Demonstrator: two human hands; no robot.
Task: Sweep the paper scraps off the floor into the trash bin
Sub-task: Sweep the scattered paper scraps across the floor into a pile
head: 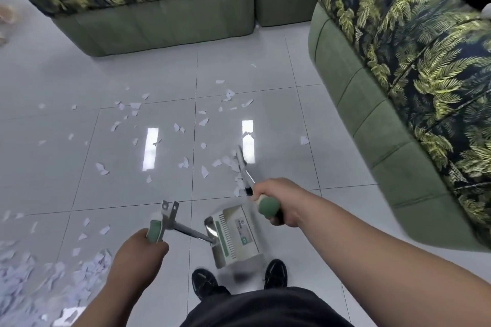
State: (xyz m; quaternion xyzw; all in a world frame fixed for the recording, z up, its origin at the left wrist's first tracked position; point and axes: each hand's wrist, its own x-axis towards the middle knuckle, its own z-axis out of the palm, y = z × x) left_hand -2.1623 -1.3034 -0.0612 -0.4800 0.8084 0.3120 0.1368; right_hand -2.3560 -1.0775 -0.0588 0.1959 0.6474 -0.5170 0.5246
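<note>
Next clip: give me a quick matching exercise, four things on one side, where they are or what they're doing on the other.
Things:
1. left hand
2. right hand
3. dustpan
4. paper scraps

Places or states:
A. scattered over the floor tiles
B. grips the broom handle
C. just ahead of the black shoes
D. grips the dustpan handle

Pairs: 1-D, 2-B, 3-C, 4-A.

Bright even light, two rectangular glare strips on glossy floor tiles (66,74), motion blur on sofas (164,26) and lower-left paper scraps (24,279), wide-angle bending at edges.
</note>
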